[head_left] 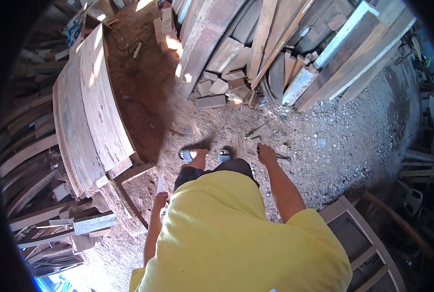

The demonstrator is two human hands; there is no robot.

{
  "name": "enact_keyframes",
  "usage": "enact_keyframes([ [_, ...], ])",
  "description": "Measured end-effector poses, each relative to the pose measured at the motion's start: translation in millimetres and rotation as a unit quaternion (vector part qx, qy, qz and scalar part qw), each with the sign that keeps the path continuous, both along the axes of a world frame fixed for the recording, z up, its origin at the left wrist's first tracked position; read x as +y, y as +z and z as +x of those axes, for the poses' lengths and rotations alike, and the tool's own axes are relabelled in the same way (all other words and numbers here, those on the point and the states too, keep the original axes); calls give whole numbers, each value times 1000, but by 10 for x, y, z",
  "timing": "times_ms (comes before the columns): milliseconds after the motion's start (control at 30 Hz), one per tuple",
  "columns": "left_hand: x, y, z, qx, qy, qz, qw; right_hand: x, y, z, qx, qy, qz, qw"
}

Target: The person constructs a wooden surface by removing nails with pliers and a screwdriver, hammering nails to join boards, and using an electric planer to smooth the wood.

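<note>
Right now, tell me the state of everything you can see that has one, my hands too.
Left hand: lowered, by a pale strip; grip unclear
Right hand: curled around a dark object, kind unclear
Sandals: worn
Plank-topped surface: weathered, sunlit in patches
Planks: leaning close together
Wood blocks: loosely heaped
Wooden frame: partly outside the view

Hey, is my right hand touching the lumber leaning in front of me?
Apart: the head view plainly shows a stretch of ground between the right hand and the leaning lumber.
</note>
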State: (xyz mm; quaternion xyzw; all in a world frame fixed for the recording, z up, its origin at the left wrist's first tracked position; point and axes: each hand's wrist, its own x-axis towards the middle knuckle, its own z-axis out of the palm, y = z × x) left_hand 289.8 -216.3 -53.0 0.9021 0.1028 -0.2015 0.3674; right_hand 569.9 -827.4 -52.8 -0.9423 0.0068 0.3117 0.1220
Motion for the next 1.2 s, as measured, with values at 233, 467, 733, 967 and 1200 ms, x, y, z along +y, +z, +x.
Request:
enact_keyframes([
  [233, -283, 196, -211, 142, 181, -62, 971, 299, 315, 211, -81, 69, -92, 990],
  [467, -123, -305, -396, 144, 278, -33, 949, 859, -844, 260, 18, 74, 161, 984],
  [733, -224, -301, -154, 167, 460, -44, 871, 1789, -679, 1088, 156, 160, 125, 967],
  [967, 78, -533, -102, 123, 576, -31, 808, 2767, -516, 2551, 104, 233, 139, 957],
  [1200, 947, 833, 1279, -118, 739, 190, 635, 4328, 282, 3512, 58, 366, 134, 919],
])
